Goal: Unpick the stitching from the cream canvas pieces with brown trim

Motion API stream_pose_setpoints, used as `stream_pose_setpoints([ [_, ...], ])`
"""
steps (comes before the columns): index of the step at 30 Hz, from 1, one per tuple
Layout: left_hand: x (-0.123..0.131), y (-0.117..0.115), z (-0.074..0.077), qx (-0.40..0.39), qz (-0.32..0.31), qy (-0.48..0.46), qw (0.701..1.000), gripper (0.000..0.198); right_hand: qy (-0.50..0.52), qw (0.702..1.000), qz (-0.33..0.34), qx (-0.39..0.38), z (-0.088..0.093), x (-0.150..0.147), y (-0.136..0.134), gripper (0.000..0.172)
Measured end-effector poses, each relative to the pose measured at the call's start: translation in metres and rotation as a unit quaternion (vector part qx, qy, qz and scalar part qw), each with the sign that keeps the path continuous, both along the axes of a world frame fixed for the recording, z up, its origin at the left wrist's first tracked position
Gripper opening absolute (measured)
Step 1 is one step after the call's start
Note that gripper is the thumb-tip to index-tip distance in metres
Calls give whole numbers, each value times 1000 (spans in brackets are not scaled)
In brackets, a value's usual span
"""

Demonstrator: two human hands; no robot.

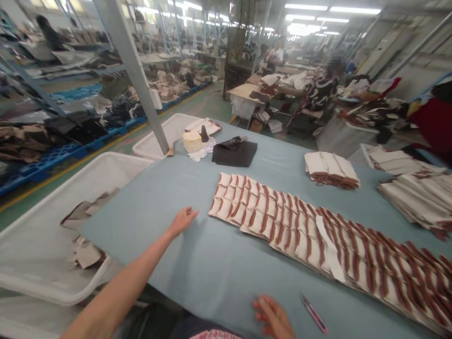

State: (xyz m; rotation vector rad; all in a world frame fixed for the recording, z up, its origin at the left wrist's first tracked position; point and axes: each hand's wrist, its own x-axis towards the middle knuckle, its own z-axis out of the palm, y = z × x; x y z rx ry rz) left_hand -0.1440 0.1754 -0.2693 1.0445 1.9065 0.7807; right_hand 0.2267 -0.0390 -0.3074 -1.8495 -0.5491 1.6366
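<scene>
My left hand (184,219) reaches over the blue-grey table top (151,202), with nothing visible in its loosely bent, parted fingers. It is left of the overlapping rows of cream fabric pieces with brown edges (268,209). Close to the table's near edge, my right hand (273,316) is slightly blurred, its fingers apart and holding nothing I can see. Pink-handled thread snips (313,314) lie just right of that hand, apart from it. A white strip (330,249) rests across the fabric rows.
A folded black cloth (235,153) and a yellowish block with a dark cone (204,134) sit at the far side. Cream fabric stacks (332,168) lie at the right. A white bin (45,240) with fabric pieces flanks the table. Farther back, a person (319,92) sits.
</scene>
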Motion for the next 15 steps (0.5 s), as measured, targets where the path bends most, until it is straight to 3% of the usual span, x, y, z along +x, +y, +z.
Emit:
stream_pose_setpoints([
  [3, 54, 27, -27, -35, -14, -91, 995, 35, 48, 998, -30, -12, -3, -8, 44, 65],
  [6, 78, 50, -33, -61, -19, -162, 985, 36, 93, 994, -61, -10, -8, -21, 92, 53],
  [10, 84, 66, -27, -74, -23, -245, 966, 35, 139, 987, -82, -15, -11, -44, 146, 33],
  [15, 56, 58, -2, -9, 18, -310, 950, 32, 141, 985, -93, 26, -5, -56, 191, 34],
])
